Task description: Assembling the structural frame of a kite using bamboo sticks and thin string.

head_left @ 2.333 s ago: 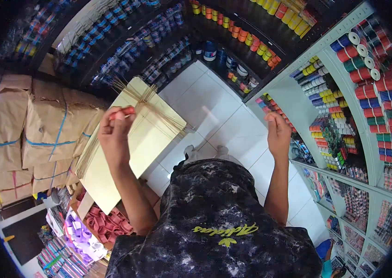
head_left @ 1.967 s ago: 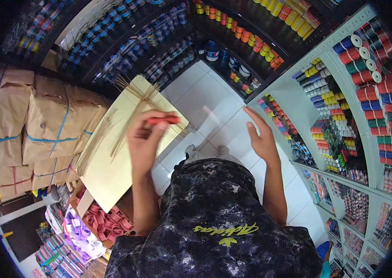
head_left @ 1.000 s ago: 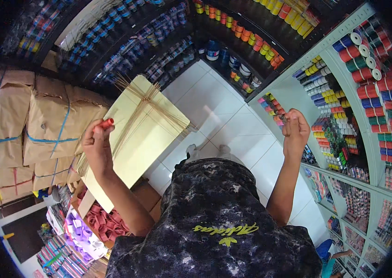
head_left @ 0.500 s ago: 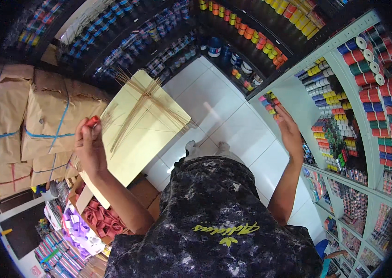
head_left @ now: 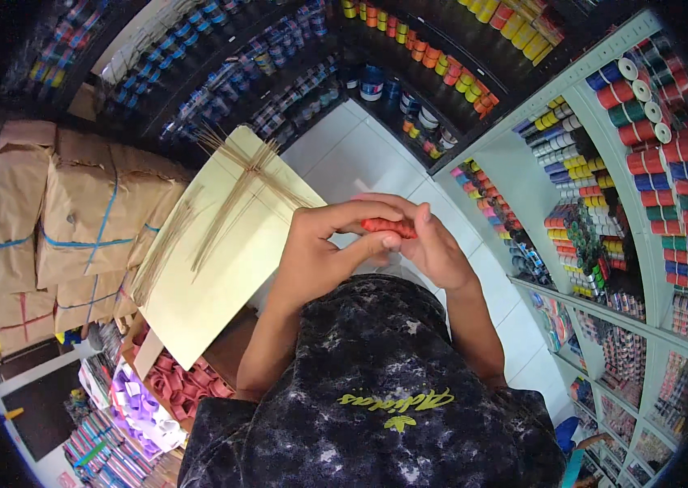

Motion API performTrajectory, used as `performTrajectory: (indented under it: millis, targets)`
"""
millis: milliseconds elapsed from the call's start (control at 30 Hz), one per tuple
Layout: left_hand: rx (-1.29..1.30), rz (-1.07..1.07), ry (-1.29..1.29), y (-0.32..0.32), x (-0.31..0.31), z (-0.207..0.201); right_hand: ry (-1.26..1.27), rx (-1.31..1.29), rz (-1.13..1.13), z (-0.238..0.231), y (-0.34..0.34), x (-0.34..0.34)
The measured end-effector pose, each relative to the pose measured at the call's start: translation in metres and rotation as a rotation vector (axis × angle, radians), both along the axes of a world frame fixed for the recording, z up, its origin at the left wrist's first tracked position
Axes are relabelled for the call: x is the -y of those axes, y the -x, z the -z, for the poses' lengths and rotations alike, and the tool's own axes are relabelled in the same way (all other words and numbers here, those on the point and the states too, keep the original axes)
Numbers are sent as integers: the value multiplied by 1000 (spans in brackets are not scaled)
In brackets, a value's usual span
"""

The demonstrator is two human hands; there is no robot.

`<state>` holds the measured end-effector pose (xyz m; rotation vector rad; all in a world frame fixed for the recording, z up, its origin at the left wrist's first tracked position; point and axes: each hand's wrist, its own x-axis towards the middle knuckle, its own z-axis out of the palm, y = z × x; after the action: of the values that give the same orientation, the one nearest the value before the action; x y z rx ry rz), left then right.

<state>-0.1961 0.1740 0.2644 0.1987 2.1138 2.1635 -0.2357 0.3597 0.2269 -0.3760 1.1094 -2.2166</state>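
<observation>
My left hand [head_left: 317,246] grips a small red roll of cord [head_left: 386,227] between its thumb and bent fingers, in front of my chest. The roll looks wound or twisted and lies nearly level. From the other side my right hand [head_left: 440,254] closes on its right end, thumb raised, some fingers hidden behind. To the left, a pale yellow board [head_left: 198,305] lies beyond my left forearm. A bundle of thin brown sticks [head_left: 234,191] rests across the board.
Large brown paper parcels [head_left: 84,199] tied with blue string are stacked at left. Below the board is a box of pink rolled straps [head_left: 189,386]. Grey shelves [head_left: 515,171] of colourful spools stand at right; dark shelves [head_left: 417,69] with more goods line the back. White floor tiles [head_left: 360,154] lie between.
My left hand has swung in from the left with the red roll. My right hand has come inward and down from the right to meet it.
</observation>
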Motion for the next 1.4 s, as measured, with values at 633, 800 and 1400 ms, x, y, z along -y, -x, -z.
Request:
performTrajectory:
  millis: [633,800,1400]
  targets:
    - [-11,-38,327,-5,15,20,-69,-37,26,19,-4,14]
    - [123,-57,222,-6,27,20,-575,-381,-52,34,-11,10]
    - [140,-40,-37,-31,31,44,-872,-960,716,107,31,6]
